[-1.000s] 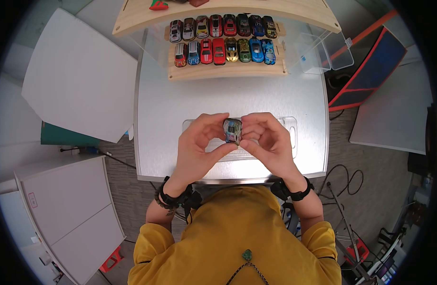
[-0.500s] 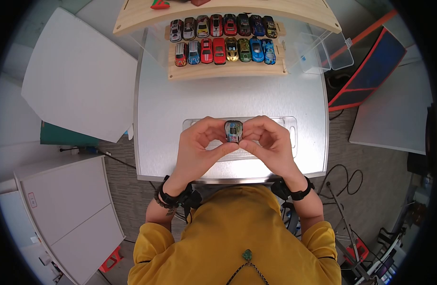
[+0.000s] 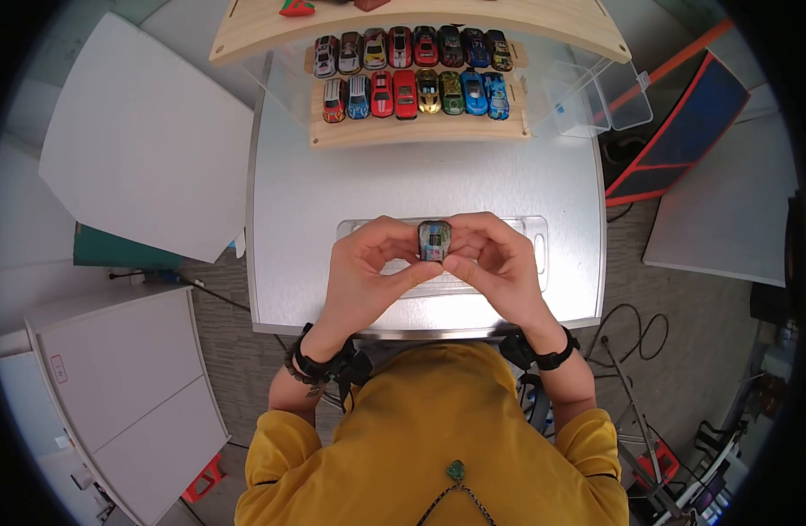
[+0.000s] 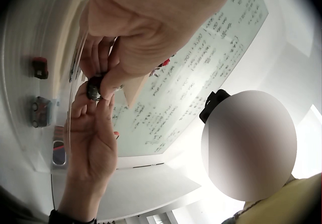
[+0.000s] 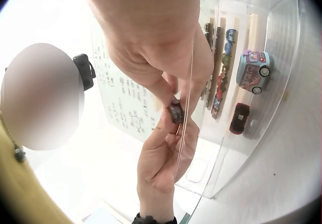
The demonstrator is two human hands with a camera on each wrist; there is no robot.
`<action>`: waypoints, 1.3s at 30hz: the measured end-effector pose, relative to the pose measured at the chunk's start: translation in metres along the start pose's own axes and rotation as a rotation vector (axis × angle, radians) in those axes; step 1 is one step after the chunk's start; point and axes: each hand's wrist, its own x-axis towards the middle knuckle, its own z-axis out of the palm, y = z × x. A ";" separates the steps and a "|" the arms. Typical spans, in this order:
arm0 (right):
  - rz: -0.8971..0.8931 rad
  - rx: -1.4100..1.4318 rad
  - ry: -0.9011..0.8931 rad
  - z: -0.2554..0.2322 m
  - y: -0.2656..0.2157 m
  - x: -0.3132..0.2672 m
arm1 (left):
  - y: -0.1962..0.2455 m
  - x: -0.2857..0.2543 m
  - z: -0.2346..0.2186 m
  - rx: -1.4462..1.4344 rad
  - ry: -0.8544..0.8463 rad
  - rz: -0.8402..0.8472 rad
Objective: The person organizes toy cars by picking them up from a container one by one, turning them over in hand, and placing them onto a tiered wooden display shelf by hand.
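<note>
A small toy car (image 3: 434,242) with a multicoloured pattern and dark windows is held at the fingertips of both hands. My left hand (image 3: 365,266) pinches it from the left, thumb at the near end, and my right hand (image 3: 501,261) pinches it from the right. The hands meet over a clear plastic box (image 3: 544,279). Inside that box, the right wrist view has a light-blue toy bus (image 5: 253,72) and a dark red and black toy car (image 5: 239,118). Fingers hide the held car's sides.
Two rows of toy cars (image 3: 404,95) stand on a wooden rack (image 3: 420,134) at the back of the metal table (image 3: 438,180). A wooden shelf top (image 3: 420,17) overhangs them. An open clear case (image 3: 626,105) is at the back right, beside a red-edged panel (image 3: 670,131).
The toy car has been tilted and straightened between the fingers and has shifted slightly right. Both hands keep their pinch and have barely moved.
</note>
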 end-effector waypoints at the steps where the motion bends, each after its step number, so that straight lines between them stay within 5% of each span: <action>1: 0.000 0.000 0.000 0.000 0.001 0.000 | 0.000 0.000 0.001 -0.005 0.005 0.002; 39: 0.060 0.106 0.050 -0.004 -0.002 0.000 | -0.001 -0.003 0.003 0.176 0.017 0.066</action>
